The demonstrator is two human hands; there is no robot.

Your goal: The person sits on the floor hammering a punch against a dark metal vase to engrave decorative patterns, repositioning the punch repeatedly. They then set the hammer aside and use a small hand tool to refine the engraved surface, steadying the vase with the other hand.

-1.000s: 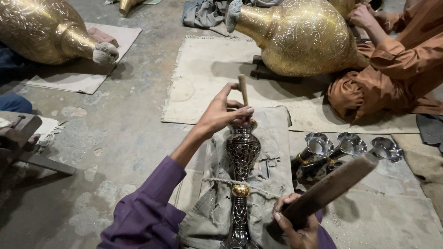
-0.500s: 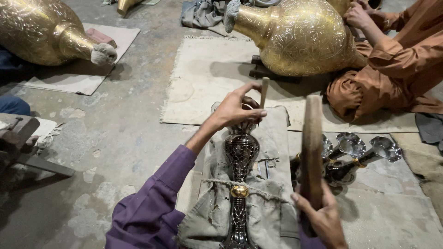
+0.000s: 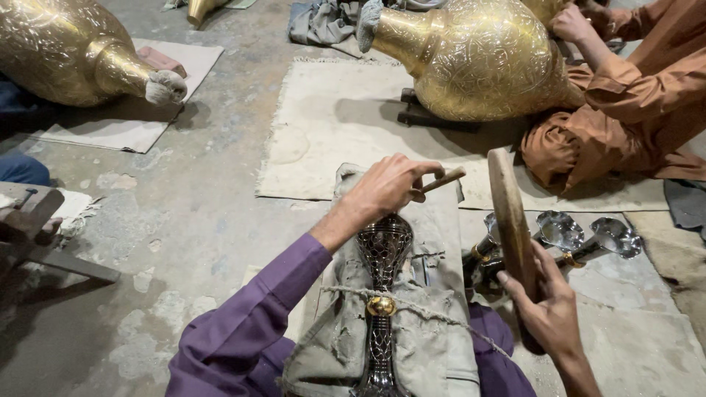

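Observation:
My left hand (image 3: 386,187) grips a thin wooden-handled chisel (image 3: 443,180), its tip hidden behind my fingers above the top of a dark engraved metal vase (image 3: 383,254). The vase lies on a grey cloth cushion (image 3: 426,345), tied down by a cord over its gold band (image 3: 381,306). My right hand (image 3: 548,309) holds a wooden mallet (image 3: 510,213) upright, to the right of the vase and apart from the chisel.
A large engraved brass vessel (image 3: 478,59) lies on a mat ahead, with a person in orange clothes (image 3: 632,95) beside it. Another brass vessel (image 3: 66,51) lies at far left. Several small shiny cups (image 3: 581,231) sit right of the mallet.
My right hand has swung the mallet up from a low slant to upright. My left hand has tilted the chisel from upright to pointing right.

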